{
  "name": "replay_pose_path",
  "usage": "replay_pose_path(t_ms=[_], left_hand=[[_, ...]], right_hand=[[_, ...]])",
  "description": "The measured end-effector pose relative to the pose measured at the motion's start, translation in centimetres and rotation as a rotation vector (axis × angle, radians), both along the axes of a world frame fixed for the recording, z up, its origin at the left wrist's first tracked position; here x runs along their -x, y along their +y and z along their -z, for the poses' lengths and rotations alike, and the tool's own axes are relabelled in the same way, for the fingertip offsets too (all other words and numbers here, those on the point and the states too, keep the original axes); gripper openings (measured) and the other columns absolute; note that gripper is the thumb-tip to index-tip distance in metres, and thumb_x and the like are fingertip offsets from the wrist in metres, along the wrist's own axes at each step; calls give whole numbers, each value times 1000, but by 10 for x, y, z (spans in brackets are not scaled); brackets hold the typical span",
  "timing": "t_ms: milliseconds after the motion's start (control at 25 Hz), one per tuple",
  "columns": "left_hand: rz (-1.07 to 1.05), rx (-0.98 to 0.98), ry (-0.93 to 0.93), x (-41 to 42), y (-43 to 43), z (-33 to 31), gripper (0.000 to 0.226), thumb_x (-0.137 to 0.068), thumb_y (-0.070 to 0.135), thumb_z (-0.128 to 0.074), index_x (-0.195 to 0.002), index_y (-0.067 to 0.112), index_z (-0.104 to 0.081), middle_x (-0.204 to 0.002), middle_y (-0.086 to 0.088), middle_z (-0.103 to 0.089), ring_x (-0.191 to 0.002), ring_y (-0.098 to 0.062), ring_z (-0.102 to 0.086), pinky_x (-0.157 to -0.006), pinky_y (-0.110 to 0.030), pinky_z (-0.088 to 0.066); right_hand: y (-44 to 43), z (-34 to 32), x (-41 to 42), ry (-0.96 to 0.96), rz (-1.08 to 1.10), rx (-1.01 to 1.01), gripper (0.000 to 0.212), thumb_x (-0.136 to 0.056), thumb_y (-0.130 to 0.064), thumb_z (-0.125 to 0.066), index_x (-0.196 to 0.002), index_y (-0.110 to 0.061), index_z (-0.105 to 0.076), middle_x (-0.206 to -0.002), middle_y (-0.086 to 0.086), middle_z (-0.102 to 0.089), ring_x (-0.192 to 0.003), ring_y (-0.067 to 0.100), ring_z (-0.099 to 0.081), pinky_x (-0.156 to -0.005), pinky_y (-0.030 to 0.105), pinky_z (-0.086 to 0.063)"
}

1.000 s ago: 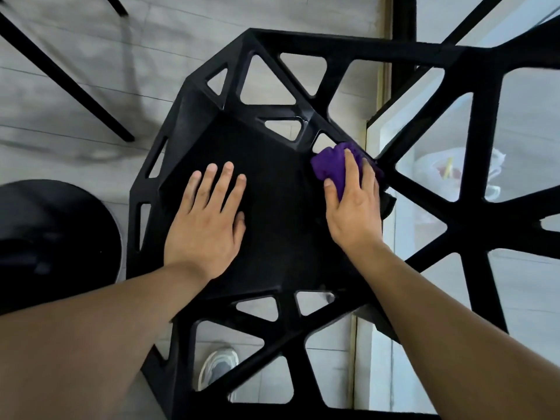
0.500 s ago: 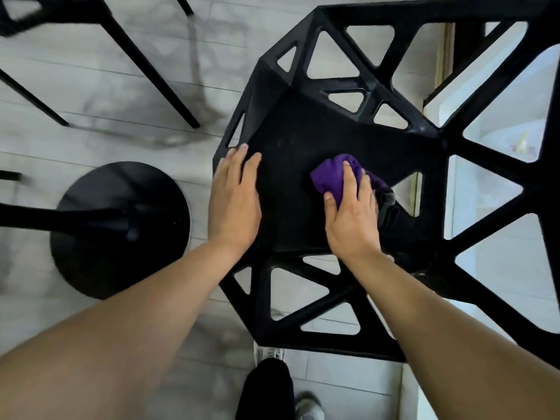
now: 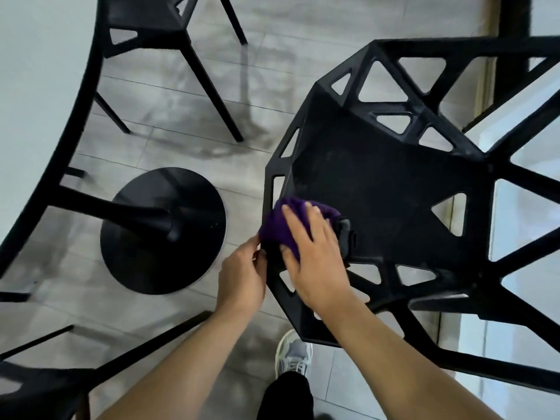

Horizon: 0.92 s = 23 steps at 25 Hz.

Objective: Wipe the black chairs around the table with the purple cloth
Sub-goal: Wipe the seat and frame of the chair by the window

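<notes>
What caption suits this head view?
Right hand presses purple cloth onto black chair seat; left hand grips its rim.

**Purple cloth on the near chair's seat corner**

Purple cloth [image 3: 281, 225]: bunched into a soft wad, pressed onto the seat corner nearest the table base, half covered by the flat right hand [image 3: 315, 256]; dark grey fold showing at its right side.

Near black chair [image 3: 378, 183]: matte, with a solid flat seat ringed by triangular cut-outs and an angular web of struts; left rim gripped by the left hand [image 3: 242, 274].

Second black chair [image 3: 145, 22]: same make, upright, at the top of view. Third black chair [image 3: 39, 386]: partly seen at lower left.

Table [image 3: 36, 71]: pale top, black edge, black pedestal on a round disc, just left of the near chair
</notes>
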<state>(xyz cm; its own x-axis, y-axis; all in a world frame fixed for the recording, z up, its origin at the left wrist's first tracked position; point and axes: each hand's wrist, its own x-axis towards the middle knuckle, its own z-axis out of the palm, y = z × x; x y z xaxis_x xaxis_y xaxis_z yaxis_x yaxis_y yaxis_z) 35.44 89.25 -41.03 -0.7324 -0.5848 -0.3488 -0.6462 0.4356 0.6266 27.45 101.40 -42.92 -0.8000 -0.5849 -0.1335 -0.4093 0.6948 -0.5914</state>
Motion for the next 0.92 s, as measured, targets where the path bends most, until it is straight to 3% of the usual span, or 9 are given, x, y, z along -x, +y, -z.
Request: replay_pose_path(t_ms=[80, 200, 360, 560, 720, 840, 920], left_hand=[[32, 15, 32, -5, 6, 2, 29, -103, 16, -51, -128, 28, -62, -103, 7, -71, -94, -16, -70, -80, -34, -57], [100, 41, 65, -12, 11, 7, 43, -102, 18, -52, -144, 27, -52, -127, 7, -65, -114, -12, -64, -96, -34, -55], [250, 165, 57, -1, 12, 3, 51, -103, 26, -48, -154, 21, -43, -161, 3, -38, -146, -13, -39, -118, -29, -36], [483, 279, -49, 50, 16, -8, 59, -108, 41, -30, -163, 26, -14, -171, 5, -2, -157, -14, -6, -127, -29, -13], [443, 264, -67, 68, 22, -6, 63, -107, 34, -39, -162, 16, -15, -171, -1, -1, -158, -18, -4, -128, -31, -12], [473, 275, -130, 64, 29, 1, 71, -106, 32, -42, -163, 14, -5, -171, -3, 8, -158, -20, 2, -128, -34, -10], [481, 342, -142, 61, 32, 3, 79, -97, 33, -60, -161, 8, -20, -170, -10, -12, -156, -25, -18, -125, -38, -24]], right_hand=[[-1, 2, 5, 24, -103, -11, 66, -101, -35, -50, -160, -35, -20, -167, 4, -16, -155, 22, -8, -127, 42, -12], [-4, 5, 38, -11, -8, 19, 62, -103, -39, -48, -159, -36, -20, -166, 2, -19, -154, 21, -13, -127, 37, -10], [-17, 15, 115, -12, 210, 37, 60, -104, -39, -47, -159, -25, -26, -164, 10, -24, -150, 32, -23, -125, 43, -18], [-17, 22, 155, -9, 249, 56, 61, -104, -40, -45, -159, -24, -23, -165, 8, -24, -152, 28, -19, -125, 45, -18], [5, 19, 104, -31, 262, 46, 60, -104, -38, -47, -159, -29, -23, -164, 5, -25, -151, 26, -21, -125, 45, -19], [25, 18, 91, -47, 211, -14, 60, -104, -42, -45, -159, -32, -22, -165, 4, -24, -152, 26, -21, -124, 46, -22], [19, 17, 107, -60, 208, -35, 61, -104, -42, -45, -159, -31, -21, -166, 4, -22, -153, 26, -19, -124, 46, -22]])
